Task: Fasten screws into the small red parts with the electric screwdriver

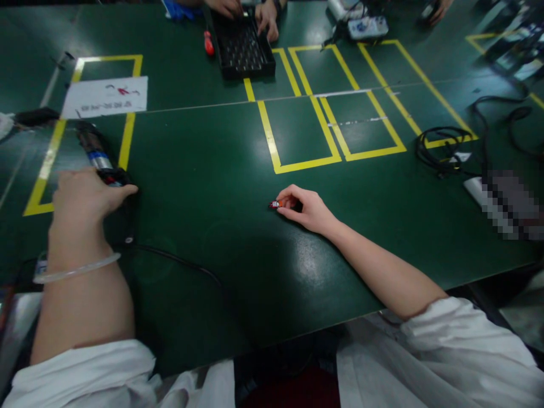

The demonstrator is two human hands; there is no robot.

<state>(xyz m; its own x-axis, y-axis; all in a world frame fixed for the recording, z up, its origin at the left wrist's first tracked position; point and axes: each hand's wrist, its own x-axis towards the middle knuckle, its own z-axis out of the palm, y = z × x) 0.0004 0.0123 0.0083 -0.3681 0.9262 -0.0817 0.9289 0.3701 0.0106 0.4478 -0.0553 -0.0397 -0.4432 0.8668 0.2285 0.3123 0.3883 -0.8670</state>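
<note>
Right grip [312,212] pinching part [274,204], open tabletop [204,153], edge [323,328]

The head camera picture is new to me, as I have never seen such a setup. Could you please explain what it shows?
There is no machine here: a person works bare-handed, seen by a camera worn on the head, looking forward and down. The right hand pinches a small red-and-white piece. The left hand is at a dark tool-like object; the grip is partly hidden, so I cannot tell whether it is closed. The green table is marked with yellow tape. On it lie a white sheet, a coiled black cable and, at the far side, a black tray, with another person's hands at it.
</note>
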